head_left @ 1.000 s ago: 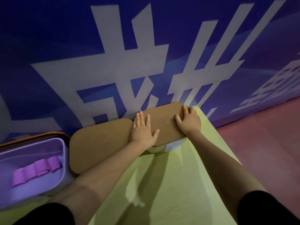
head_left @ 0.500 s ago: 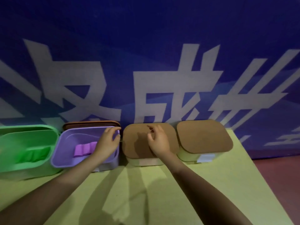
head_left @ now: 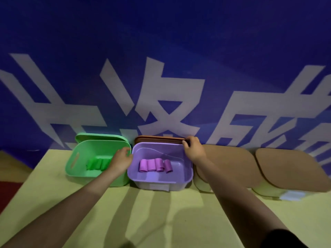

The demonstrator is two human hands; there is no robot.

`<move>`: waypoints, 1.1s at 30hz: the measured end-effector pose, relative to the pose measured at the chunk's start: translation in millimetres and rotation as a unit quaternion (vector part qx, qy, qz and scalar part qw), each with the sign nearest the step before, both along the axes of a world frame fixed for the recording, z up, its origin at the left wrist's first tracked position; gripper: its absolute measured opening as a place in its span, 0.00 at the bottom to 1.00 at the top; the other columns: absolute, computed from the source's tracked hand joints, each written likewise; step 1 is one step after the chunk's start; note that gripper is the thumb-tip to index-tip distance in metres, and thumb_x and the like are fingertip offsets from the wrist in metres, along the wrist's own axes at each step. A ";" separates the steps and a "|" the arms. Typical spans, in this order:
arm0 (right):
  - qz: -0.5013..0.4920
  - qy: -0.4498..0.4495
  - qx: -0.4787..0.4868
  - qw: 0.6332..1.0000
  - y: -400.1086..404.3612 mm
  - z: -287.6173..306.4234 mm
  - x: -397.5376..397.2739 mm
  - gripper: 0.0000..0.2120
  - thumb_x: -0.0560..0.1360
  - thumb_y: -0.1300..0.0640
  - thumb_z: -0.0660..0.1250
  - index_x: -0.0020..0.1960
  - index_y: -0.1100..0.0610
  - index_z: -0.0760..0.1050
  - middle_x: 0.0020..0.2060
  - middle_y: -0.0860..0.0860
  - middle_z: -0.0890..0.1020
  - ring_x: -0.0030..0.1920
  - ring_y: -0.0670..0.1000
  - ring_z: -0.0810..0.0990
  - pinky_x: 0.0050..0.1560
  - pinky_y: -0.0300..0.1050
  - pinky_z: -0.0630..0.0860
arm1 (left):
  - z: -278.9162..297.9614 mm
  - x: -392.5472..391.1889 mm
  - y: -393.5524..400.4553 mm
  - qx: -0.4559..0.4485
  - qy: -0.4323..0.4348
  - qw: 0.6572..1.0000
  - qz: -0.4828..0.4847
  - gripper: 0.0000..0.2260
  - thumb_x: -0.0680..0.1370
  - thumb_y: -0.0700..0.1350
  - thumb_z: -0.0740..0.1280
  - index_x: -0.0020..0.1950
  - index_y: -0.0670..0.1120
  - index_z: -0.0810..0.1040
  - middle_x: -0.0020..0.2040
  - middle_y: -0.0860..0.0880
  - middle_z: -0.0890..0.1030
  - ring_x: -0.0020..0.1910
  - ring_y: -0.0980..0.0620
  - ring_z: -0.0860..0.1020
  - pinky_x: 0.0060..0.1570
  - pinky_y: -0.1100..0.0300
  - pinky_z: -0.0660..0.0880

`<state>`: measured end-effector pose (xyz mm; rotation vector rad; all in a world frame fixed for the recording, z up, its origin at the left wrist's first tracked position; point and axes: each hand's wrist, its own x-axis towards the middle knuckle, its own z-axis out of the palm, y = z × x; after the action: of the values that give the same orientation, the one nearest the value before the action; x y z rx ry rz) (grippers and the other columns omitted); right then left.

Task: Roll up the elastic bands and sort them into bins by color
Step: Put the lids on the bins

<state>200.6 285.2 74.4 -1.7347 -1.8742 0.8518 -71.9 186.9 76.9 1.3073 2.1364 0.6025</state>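
Purple bin point(head_left: 186, 173) | left hand point(head_left: 121, 161) curled on its left rim | right hand point(head_left: 194, 149) pinching brown lid point(head_left: 159, 140) behind

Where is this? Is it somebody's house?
Probably not a house: more likely a hall or event space. A big blue banner with giant white letters backs a table with sorting bins.

Just one view here, taken from a head-worn wide-angle camera aimed forward and down over a yellow-green table point(head_left: 161, 221). A row of bins is seen close up at mid-frame, a blue banner wall point(head_left: 161, 51) is faced straight on, and both forearms are caught reaching in from the bottom edge.
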 end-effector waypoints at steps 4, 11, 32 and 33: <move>-0.005 -0.023 0.005 1.000 4.6 -5.4 -6.9 0.13 0.80 0.51 0.61 0.56 0.61 0.75 0.58 0.56 0.71 0.51 0.59 0.77 0.55 0.46 0.70 | -17.6 0.0 -2.7 -0.027 0.023 0.999 -0.023 0.19 0.78 0.42 0.62 0.68 0.41 0.71 0.63 0.39 0.76 0.58 0.40 0.76 0.55 0.52 0.74; -0.017 0.017 0.019 1.000 3.0 -16.3 -5.4 0.08 0.78 0.53 0.66 0.50 0.59 0.75 0.44 0.53 0.81 0.44 0.53 0.77 0.47 0.47 0.74 | -28.4 8.7 -7.0 0.018 0.065 0.997 -0.023 0.21 0.78 0.41 0.61 0.71 0.42 0.69 0.60 0.38 0.74 0.52 0.39 0.76 0.50 0.52 0.73; 0.038 0.096 0.253 0.962 -72.0 66.8 19.8 0.06 0.75 0.57 0.70 0.47 0.59 0.79 0.41 0.50 0.80 0.40 0.45 0.76 0.43 0.33 0.72 | 11.8 -7.4 0.2 0.094 -0.568 0.782 0.239 0.32 0.82 0.61 0.44 0.72 0.37 0.64 0.69 0.35 0.69 0.66 0.38 0.71 0.65 0.49 0.67; 0.065 0.076 0.261 0.960 -81.8 58.3 25.5 0.06 0.75 0.57 0.71 0.47 0.60 0.79 0.40 0.51 0.80 0.39 0.44 0.75 0.41 0.32 0.71 | 17.6 -9.8 0.2 0.085 -0.586 0.772 0.231 0.31 0.81 0.62 0.46 0.72 0.38 0.64 0.68 0.36 0.70 0.62 0.40 0.73 0.61 0.50 0.71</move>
<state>226.1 203.4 132.7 -1.2025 -1.9035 0.4569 -81.7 187.2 94.5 0.1959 1.2691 1.3768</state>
